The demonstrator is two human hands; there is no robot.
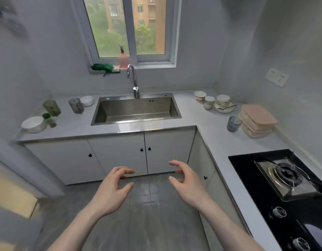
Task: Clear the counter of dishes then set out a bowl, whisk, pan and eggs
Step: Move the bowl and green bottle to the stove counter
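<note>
My left hand and my right hand hover over the floor in front of the sink cabinet, fingers spread and curled, holding nothing. Dishes sit on the grey counter. Left of the sink are a white bowl, a small white bowl, a grey cup and a green glass. At the back right stand a patterned bowl, a small jar, a bowl on a plate with a spoon, a grey cup and stacked pink-lidded containers.
A steel sink with a tap lies under the window. A black gas hob fills the counter at the right. White cabinet doors run below. A soap bottle and green cloth rest on the sill.
</note>
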